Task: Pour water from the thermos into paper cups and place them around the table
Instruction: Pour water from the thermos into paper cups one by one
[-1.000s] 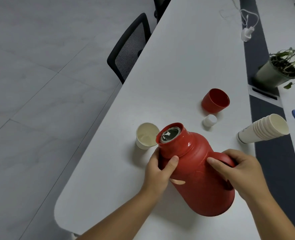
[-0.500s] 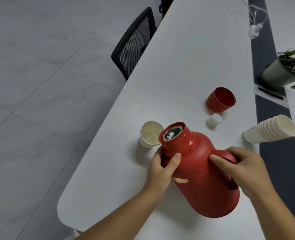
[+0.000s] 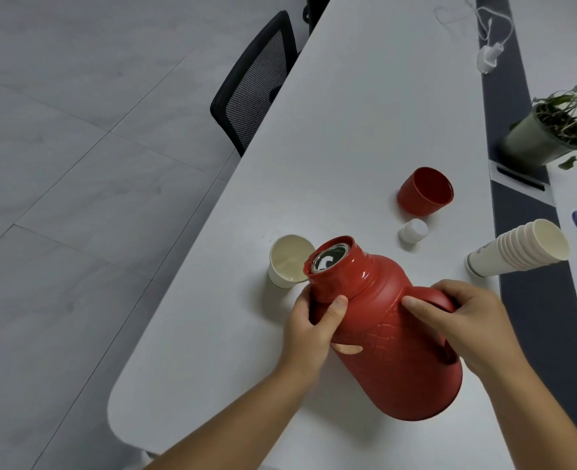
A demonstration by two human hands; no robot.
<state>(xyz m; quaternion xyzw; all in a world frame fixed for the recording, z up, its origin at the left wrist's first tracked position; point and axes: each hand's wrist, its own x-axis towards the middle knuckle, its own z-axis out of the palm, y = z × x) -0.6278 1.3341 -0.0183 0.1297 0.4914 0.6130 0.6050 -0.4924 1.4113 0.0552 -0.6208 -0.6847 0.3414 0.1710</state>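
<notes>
White table (image 3: 365, 113): red thermos (image 3: 392, 340) uncapped, tilted over first paper cup (image 3: 288, 261); left hand (image 3: 310, 329) clamps neck, right hand (image 3: 470, 320) clamps handle. Cup stack (image 3: 517, 249) untouched, none placed.

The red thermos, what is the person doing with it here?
A person tilts the red thermos with both hands toward a single paper cup on the white table. The left hand grips the neck and the right hand holds the handle. The mouth is open; the red lid and the white stopper lie further back. A stack of paper cups lies on its side to the right. No stream of water shows.
</notes>
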